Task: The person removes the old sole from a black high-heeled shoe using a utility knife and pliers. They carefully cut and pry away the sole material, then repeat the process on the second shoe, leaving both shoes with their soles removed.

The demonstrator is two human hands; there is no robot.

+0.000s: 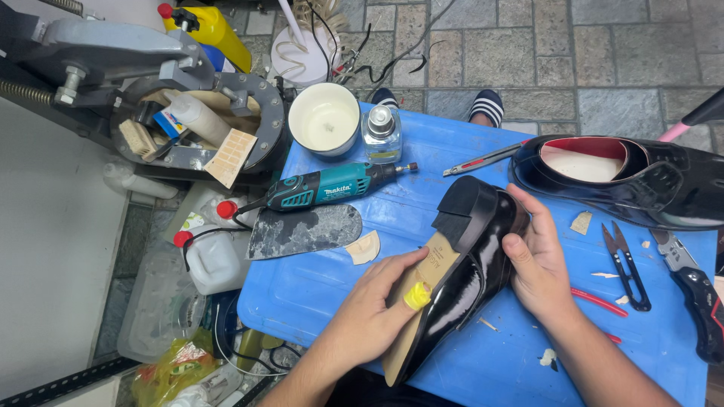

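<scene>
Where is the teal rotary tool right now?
The teal rotary tool lies on the blue table, upper left in the head view, below the white bowl.
</scene>
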